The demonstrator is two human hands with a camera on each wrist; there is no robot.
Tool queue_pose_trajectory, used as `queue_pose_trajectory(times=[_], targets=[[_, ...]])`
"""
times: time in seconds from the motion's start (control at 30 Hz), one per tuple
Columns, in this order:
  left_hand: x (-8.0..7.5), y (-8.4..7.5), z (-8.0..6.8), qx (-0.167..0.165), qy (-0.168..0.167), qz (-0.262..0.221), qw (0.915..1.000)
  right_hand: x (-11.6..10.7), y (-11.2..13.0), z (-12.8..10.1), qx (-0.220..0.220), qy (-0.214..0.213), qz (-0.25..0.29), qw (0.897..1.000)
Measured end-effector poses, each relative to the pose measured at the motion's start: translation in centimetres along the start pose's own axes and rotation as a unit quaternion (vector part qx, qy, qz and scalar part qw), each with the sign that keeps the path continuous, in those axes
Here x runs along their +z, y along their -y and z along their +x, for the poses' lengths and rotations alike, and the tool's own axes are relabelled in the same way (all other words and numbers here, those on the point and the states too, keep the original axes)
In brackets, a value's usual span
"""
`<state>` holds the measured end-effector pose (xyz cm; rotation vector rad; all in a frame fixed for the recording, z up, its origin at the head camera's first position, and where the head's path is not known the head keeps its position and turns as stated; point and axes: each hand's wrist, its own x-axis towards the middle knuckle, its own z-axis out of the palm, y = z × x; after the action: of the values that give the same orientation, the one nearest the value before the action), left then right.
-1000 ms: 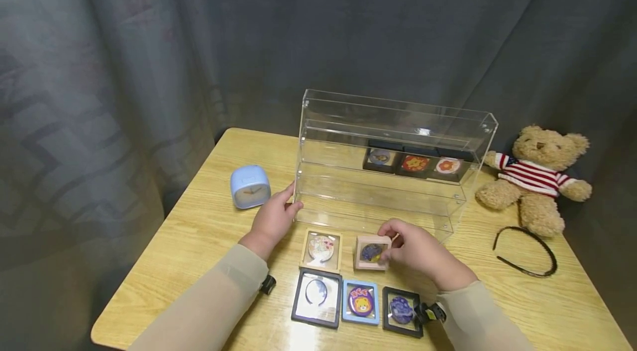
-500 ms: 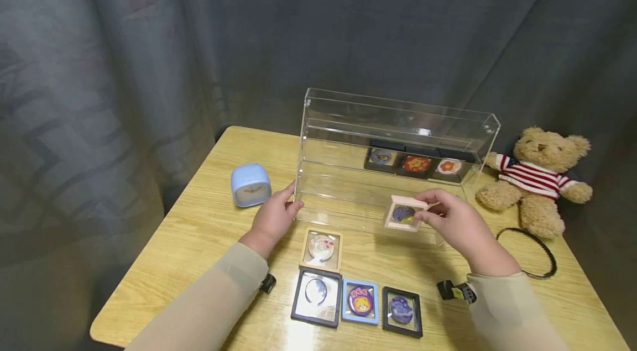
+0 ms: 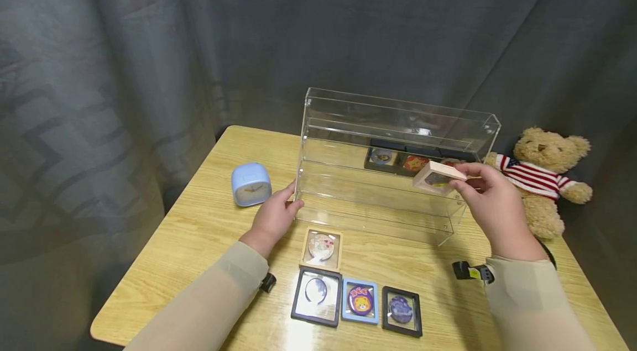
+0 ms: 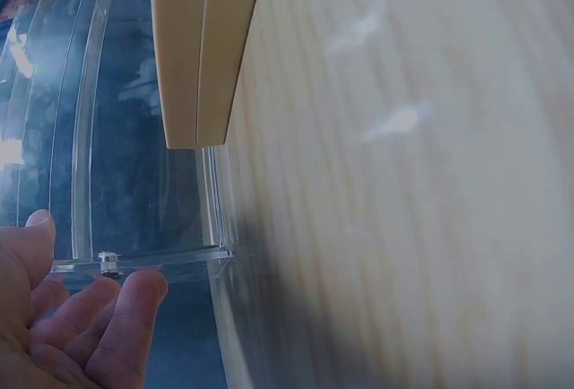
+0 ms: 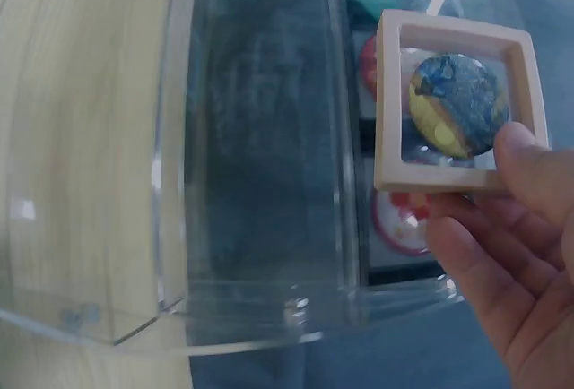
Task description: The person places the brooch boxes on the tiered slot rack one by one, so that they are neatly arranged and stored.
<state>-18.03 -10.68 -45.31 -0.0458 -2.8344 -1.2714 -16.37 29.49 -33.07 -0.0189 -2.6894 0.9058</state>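
Note:
My right hand [image 3: 497, 207] pinches a pale pink floating display frame [image 5: 390, 102] by its right side. A round blue-and-yellow badge [image 5: 460, 105] sits behind its clear film. In the head view the frame is tilted, in front of the right part of a clear acrylic display shelf [image 3: 301, 146], partly hiding a row of black frames [image 3: 380, 157] with badges. My left hand [image 3: 275, 215] holds the shelf's left side panel, thumb in front; in the left wrist view the fingers [image 4: 134, 317] lie about the panel's edge.
On the table [image 3: 189, 246] before the shelf lie a yellow frame [image 3: 305, 251], a large black frame [image 3: 296, 301], a blue frame [image 3: 345, 301] and a smaller black frame [image 3: 386, 312]. A blue clock [image 3: 251, 177] stands left, a teddy bear [image 3: 534, 174] right. Grey curtains [image 3: 348, 25] hang behind.
My right hand has lifted the pink frame off the table, moving it up and right to the shelf's middle height and tilting it. My left hand has stayed on the shelf's side.

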Motion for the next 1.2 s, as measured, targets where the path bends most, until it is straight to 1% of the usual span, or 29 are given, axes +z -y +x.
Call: queue_pose_trajectory(times=[0.1, 0.3, 0.4, 0.53, 0.7, 0.83, 0.9, 0.93, 1.0, 1.1, 1.2], targets=[[0.0, 0.0, 0.0, 0.001, 0.000, -0.003, 1.0000, 0.3, -0.6, 0.1, 0.003, 0.001, -0.012, 1.000], [0.1, 0.0, 0.1, 0.001, -0.003, 0.001, 1.0000, 1.0, -1.9, -0.2, -0.021, 0.010, -0.048, 0.999], [0.1, 0.0, 0.1, 0.001, -0.004, 0.002, 1.0000, 1.0, -2.2, -0.3, -0.030, 0.015, -0.069, 0.997], [0.1, 0.1, 0.1, 0.002, -0.004, 0.000, 1.0000, 0.6, -2.3, -0.2, -0.049, 0.025, -0.102, 0.993], [0.1, 0.1, 0.1, 0.004, -0.005, -0.002, 1.0000, 0.2, -2.4, -0.1, -0.075, 0.052, -0.126, 0.988], [0.1, 0.2, 0.2, 0.008, -0.006, -0.004, 0.9999, 0.3, -2.4, -0.1, -0.085, 0.056, -0.157, 0.982], [0.1, 0.2, 0.2, 0.008, -0.006, -0.004, 0.9999, 0.3, -2.2, 0.1, -0.075, 0.065, -0.168, 0.981], [0.1, 0.2, 0.2, 0.008, -0.006, -0.004, 0.9999, 0.2, -2.0, 0.1, -0.065, 0.077, -0.170, 0.980], [0.1, 0.2, 0.1, 0.006, -0.004, -0.004, 1.0000, -0.1, -1.7, 0.3, -0.037, 0.108, -0.165, 0.980], [0.1, 0.2, 0.1, 0.000, -0.001, -0.003, 1.0000, -0.7, -1.4, 0.8, 0.011, 0.162, -0.152, 0.975], [0.1, 0.2, 0.1, -0.002, 0.000, 0.000, 1.0000, -1.3, -1.7, 1.3, 0.027, 0.198, -0.141, 0.970]])
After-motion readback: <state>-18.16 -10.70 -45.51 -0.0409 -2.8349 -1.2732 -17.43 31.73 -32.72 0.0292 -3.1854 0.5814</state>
